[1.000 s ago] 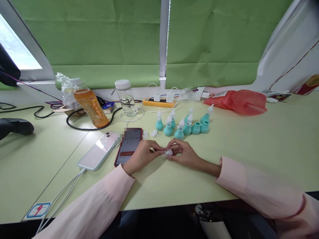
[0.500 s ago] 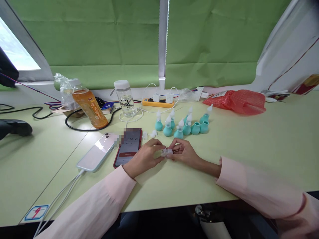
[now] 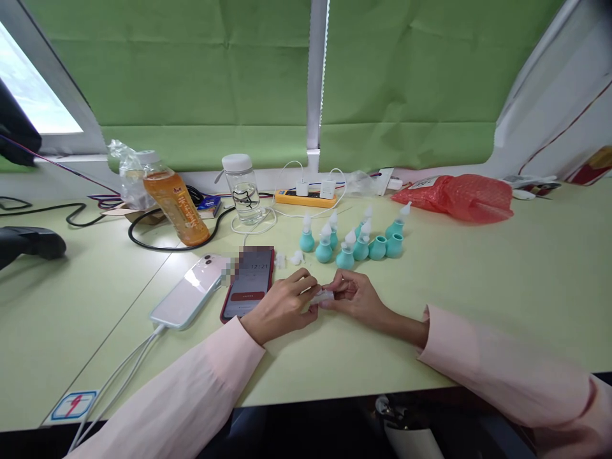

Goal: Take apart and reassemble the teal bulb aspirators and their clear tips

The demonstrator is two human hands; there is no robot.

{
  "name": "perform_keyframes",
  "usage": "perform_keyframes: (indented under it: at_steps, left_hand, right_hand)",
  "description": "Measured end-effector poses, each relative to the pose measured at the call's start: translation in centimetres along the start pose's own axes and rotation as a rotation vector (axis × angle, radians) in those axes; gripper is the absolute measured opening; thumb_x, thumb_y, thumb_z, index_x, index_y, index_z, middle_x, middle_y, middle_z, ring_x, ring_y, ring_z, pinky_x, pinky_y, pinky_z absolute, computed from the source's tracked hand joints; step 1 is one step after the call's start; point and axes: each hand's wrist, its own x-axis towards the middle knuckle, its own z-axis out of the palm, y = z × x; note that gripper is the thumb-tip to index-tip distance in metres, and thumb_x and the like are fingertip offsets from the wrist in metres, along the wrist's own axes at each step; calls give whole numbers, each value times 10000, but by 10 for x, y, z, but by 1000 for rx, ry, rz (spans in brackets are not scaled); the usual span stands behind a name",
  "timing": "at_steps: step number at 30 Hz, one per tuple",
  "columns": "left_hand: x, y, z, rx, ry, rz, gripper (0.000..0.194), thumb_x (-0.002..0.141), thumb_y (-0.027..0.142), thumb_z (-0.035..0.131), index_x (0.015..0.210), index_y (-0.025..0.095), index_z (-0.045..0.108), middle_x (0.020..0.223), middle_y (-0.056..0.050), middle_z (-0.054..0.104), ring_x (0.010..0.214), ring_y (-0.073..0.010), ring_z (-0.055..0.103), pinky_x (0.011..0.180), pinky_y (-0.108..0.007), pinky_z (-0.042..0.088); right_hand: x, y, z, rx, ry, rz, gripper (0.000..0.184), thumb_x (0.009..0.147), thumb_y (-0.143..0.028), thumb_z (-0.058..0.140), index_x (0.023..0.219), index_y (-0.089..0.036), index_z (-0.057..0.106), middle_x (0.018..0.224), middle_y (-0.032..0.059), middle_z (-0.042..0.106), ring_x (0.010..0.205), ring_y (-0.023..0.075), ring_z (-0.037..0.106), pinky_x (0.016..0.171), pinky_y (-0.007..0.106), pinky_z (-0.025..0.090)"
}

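Observation:
Between my two hands is a small translucent plastic piece (image 3: 325,296), partly hidden by fingers. My left hand (image 3: 284,305) pinches it from the left, and my right hand (image 3: 358,296) grips its right end with thumb and fingers. Just beyond the hands stand several teal squeeze bulbs (image 3: 345,259), most of them fitted with a translucent pointed nozzle (image 3: 350,238). Two bulbs at the right of the group, one being the open-topped bulb (image 3: 377,248), have no nozzle. Small whitish plastic pieces (image 3: 297,257) lie behind my left hand.
Close by my left wrist lies a phone with a lit screen (image 3: 248,280), and left of it a pale phone (image 3: 189,293) with white cables. Farther back are an orange drink bottle (image 3: 176,207), a water bottle (image 3: 243,194), a yellow power strip (image 3: 306,199) and a red bubble-wrap bag (image 3: 456,197).
The translucent piece has tilted slightly and my left fingers cover more of it. Both hands stay pressed close together. The whole view has shifted a little.

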Motion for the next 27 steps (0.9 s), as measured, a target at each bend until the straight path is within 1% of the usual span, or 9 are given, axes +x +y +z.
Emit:
perform_keyframes:
  at_steps: [5,7,11,15,17,20,23,25,27]
  left_hand:
    - [-2,-1,3,-134,144,-194,231,745,188,496,971,152,525,921,-83,565,825,-158,542,684,-276,476]
    - [-2,-1,3,-166,149,-230,226,737,202,514,957,155,523,926,-78,560,840,-156,544,708,-271,472]
    - [-1,0,0,-116,84,-167,184,737,165,490,916,146,533,904,-81,555,833,-154,538,697,-265,469]
    - [-2,3,-1,75,-16,-71,140,759,152,428,847,123,534,826,-91,562,765,-165,546,579,-256,467]
    - [-2,5,0,127,-37,-46,139,765,157,408,827,127,529,799,-84,563,732,-163,547,528,-242,453]
    - [-2,7,3,131,27,-80,131,766,184,420,829,138,525,795,-74,567,732,-162,537,512,-235,440]
    - [0,8,3,88,98,-170,125,769,231,455,817,143,530,808,-77,576,783,-174,522,587,-263,456]
    - [2,7,-3,33,87,-200,181,759,306,489,839,151,537,842,-83,580,820,-186,511,652,-292,459]
    - [4,2,-13,-18,54,-218,305,730,397,517,923,161,531,895,-84,580,858,-204,496,704,-323,452]
  right_hand:
    - [4,0,-4,-5,81,-28,360,486,-291,741,655,-184,443,747,31,649,692,167,620,646,300,507]
    - [4,0,-4,-7,84,-36,342,496,-273,737,659,-182,450,776,38,652,711,169,621,655,299,505]
    - [3,1,-4,-3,72,-26,329,503,-260,733,663,-182,456,780,33,654,702,169,623,653,302,500]
    - [2,-1,-1,66,14,-1,351,486,-241,744,655,-183,442,736,16,652,683,164,623,651,297,499]
    - [2,-2,-1,96,-2,10,359,476,-244,750,649,-183,441,706,6,646,660,158,620,642,294,499]
    - [4,-3,-2,128,0,50,356,479,-242,750,703,-179,480,633,-14,631,591,136,607,588,265,494]
    - [7,-3,-5,140,-15,115,325,562,-265,707,825,-170,542,627,-13,633,562,115,597,566,242,489]
    - [8,-2,-6,145,-26,137,303,604,-281,678,861,-167,567,693,4,647,582,114,602,598,255,498]
    - [8,-1,-6,156,-23,135,292,605,-279,677,854,-164,576,735,16,651,595,116,602,615,270,503]
